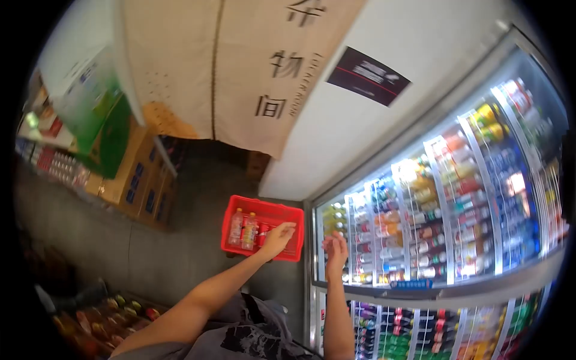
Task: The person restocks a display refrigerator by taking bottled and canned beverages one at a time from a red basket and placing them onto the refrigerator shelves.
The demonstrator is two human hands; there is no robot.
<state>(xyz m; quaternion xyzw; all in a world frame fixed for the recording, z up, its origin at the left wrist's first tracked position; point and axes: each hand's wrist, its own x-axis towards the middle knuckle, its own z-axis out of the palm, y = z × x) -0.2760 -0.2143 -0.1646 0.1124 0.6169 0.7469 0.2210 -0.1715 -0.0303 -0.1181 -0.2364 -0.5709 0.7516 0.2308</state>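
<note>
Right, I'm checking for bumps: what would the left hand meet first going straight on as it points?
The left hand would probably meet the red basket first, at the rim ahead. Its height is unclear; above the rim, it would likely meet the cooler frame instead.

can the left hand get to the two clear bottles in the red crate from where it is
Probably yes: the left hand is over the crate, the bottles are on its other side, and nothing visible covers them.

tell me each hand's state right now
Left hand: over the red basket, fingers partly curled, grip unclear.
Right hand: beside the lit fridge, fingers bent, no held item visible.
</note>
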